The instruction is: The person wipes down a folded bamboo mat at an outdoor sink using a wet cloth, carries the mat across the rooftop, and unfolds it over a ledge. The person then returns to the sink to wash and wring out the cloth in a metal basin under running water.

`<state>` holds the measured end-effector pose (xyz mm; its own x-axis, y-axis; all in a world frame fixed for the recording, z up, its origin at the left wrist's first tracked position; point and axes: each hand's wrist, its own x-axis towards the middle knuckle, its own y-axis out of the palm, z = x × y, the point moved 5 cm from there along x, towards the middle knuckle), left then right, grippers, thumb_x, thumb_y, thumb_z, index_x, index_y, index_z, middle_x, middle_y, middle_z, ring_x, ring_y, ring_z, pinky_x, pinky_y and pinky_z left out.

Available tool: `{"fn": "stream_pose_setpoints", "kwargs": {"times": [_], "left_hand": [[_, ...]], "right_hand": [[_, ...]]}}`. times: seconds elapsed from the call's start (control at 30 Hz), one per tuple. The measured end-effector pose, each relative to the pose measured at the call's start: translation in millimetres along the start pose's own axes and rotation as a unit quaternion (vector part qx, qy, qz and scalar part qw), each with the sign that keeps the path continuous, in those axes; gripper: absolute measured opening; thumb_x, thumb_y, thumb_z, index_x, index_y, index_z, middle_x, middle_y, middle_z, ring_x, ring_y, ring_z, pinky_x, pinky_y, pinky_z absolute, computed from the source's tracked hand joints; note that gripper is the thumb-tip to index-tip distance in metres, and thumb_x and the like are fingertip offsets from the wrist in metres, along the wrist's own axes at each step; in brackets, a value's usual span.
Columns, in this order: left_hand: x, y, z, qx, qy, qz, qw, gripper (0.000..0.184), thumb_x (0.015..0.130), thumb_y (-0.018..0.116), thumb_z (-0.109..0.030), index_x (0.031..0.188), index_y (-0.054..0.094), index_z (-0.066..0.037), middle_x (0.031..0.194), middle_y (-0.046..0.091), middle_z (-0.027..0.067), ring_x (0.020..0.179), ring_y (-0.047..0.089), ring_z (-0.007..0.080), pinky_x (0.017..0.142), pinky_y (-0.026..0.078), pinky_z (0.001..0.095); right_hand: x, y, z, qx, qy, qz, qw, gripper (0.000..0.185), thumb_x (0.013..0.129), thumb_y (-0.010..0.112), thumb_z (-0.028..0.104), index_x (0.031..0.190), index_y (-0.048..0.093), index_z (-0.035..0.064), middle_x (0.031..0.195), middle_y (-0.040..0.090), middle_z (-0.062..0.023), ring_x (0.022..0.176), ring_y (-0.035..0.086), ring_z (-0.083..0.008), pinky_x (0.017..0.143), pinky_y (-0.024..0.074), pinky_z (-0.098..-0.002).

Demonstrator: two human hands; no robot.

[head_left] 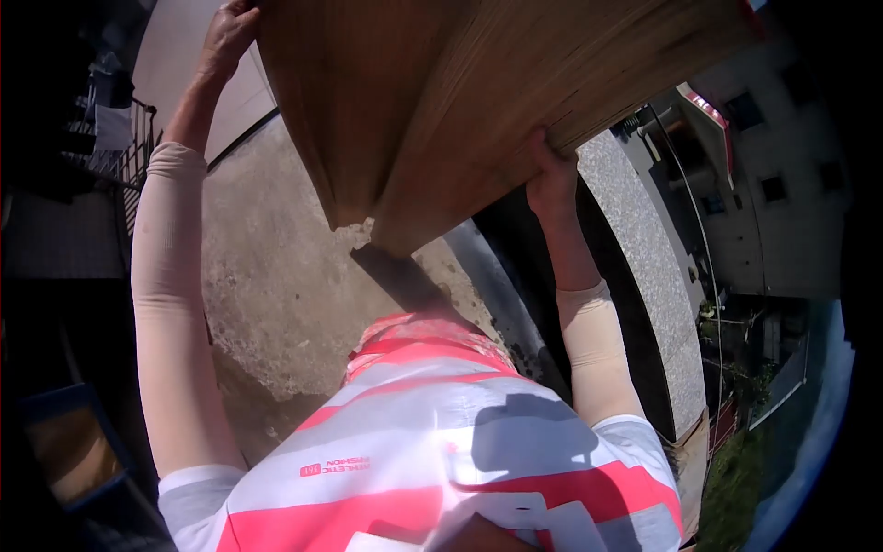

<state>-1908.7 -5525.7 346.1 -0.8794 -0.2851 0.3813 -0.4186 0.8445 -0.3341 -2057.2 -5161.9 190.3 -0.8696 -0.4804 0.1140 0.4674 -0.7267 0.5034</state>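
Observation:
A large brown wooden piece (pixel 552 83) fills the top of the view, tilted, with long grain lines and a dark groove or fold down its middle. It looks like a stack of thin wood sheets; its upper end is out of frame. My left hand (pixel 232 35) is closed at its upper left edge, fingers partly hidden. Lower down on the right side, my right hand (pixel 554 179) grips the edge, its thumb on the near face and its other fingers hidden behind. The lower corners hang above the concrete ground.
Sunlit concrete (pixel 276 267) lies below me, with a pale panel (pixel 184 69) at upper left. On the right are a speckled grey surface (pixel 635 267), a dark strip and a building (pixel 782 138). A blue-framed object (pixel 78 446) stands at lower left.

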Motion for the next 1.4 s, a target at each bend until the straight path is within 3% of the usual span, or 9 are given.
{"fn": "stream_pose_setpoints", "kwargs": {"times": [0.23,0.43,0.6,0.63,0.73,0.87,1.13,1.33,1.4], "left_hand": [[75.4,-160.7,102.8,0.238,-0.106,-0.242,0.935,0.043,0.084,0.054,-0.024,0.115,0.057,0.006,0.104,0.064,0.0122,0.095,0.059,0.0208,0.084,0.046,0.0302],[153.7,-186.9,144.2,0.294,-0.091,-0.160,0.938,0.049,0.087,0.056,-0.033,0.123,0.054,-0.001,0.108,0.062,0.0127,0.098,0.058,0.0218,0.086,0.044,0.0315],[288.1,-290.4,298.2,0.264,-0.109,-0.053,0.957,0.047,0.085,0.060,-0.033,0.117,0.058,0.001,0.102,0.064,0.0087,0.091,0.057,0.0165,0.079,0.044,0.0277],[306.1,-280.9,302.7,0.271,-0.130,-0.059,0.952,0.049,0.083,0.062,-0.035,0.115,0.059,0.003,0.099,0.064,0.0097,0.089,0.057,0.0165,0.076,0.044,0.0273],[313.3,-243.1,285.5,0.294,-0.142,-0.092,0.941,0.054,0.082,0.064,-0.037,0.114,0.058,0.006,0.094,0.065,0.0113,0.086,0.058,0.0163,0.072,0.045,0.0268],[355.4,-233.1,314.0,0.255,-0.081,-0.006,0.963,0.052,0.083,0.062,-0.035,0.116,0.057,0.004,0.098,0.064,0.0115,0.089,0.058,0.0157,0.073,0.045,0.0266],[383.7,-118.8,261.5,0.189,0.076,0.139,0.969,0.048,0.087,0.059,-0.032,0.121,0.054,0.002,0.106,0.061,0.0117,0.093,0.057,0.0147,0.077,0.045,0.0261],[372.4,-2.4,184.2,0.145,0.205,0.235,0.939,0.046,0.089,0.056,-0.030,0.124,0.052,-0.001,0.112,0.059,0.0119,0.096,0.056,0.0139,0.080,0.045,0.0257],[364.3,33.3,165.3,0.136,0.242,0.260,0.925,0.045,0.090,0.055,-0.029,0.125,0.052,-0.001,0.114,0.059,0.0120,0.097,0.056,0.0136,0.081,0.045,0.0256]], "right_hand": [[31.3,-68.4,-8.2,-0.030,-0.018,-0.172,0.984,0.058,0.078,0.071,0.009,0.127,0.043,-0.0025,0.122,0.050,-0.0083,0.113,0.048,-0.0201,0.098,0.0362,-0.0320],[39.4,-92.4,-3.1,-0.152,0.023,-0.175,0.972,0.062,0.071,0.072,0.002,0.126,0.044,-0.0028,0.121,0.052,-0.0098,0.113,0.048,-0.0209,0.098,0.0369,-0.0322],[48.1,-38.3,-9.3,-0.162,0.105,-0.097,0.977,0.059,0.069,0.074,0.004,0.123,0.049,-0.0024,0.120,0.054,-0.0116,0.113,0.050,-0.0216,0.099,0.0374,-0.0312],[48.1,-32.0,-20.9,-0.148,0.137,-0.093,0.975,0.056,0.070,0.075,0.005,0.120,0.052,-0.0022,0.118,0.055,-0.0116,0.112,0.051,-0.0214,0.098,0.0379,-0.0312],[39.6,18.2,-6.4,-0.257,0.005,-0.159,0.953,0.045,0.072,0.076,0.011,0.111,0.057,-0.0011,0.106,0.062,-0.0110,0.096,0.059,-0.0186,0.084,0.0480,-0.0292],[-11.3,15.5,2.4,-0.491,-0.058,-0.257,0.831,0.046,0.070,0.080,0.026,0.103,0.061,0.0003,0.098,0.065,-0.0094,0.090,0.062,-0.0168,0.079,0.0508,-0.0287],[-163.7,7.6,57.0,-0.440,0.013,-0.472,0.763,0.042,0.071,0.079,0.022,0.102,0.063,-0.0011,0.098,0.065,-0.0095,0.087,0.062,-0.0156,0.078,0.0489,-0.0267],[-268.4,7.0,142.5,-0.504,0.081,-0.578,0.637,0.055,0.069,0.079,0.036,0.103,0.062,-0.0037,0.098,0.065,-0.0127,0.088,0.063,-0.0179,0.076,0.0508,-0.0286],[-305.1,-11.3,161.8,-0.482,0.121,-0.601,0.627,0.075,0.070,0.078,0.040,0.123,0.045,-0.0011,0.109,0.058,-0.0123,0.096,0.058,-0.0214,0.075,0.0501,-0.0331]]}}
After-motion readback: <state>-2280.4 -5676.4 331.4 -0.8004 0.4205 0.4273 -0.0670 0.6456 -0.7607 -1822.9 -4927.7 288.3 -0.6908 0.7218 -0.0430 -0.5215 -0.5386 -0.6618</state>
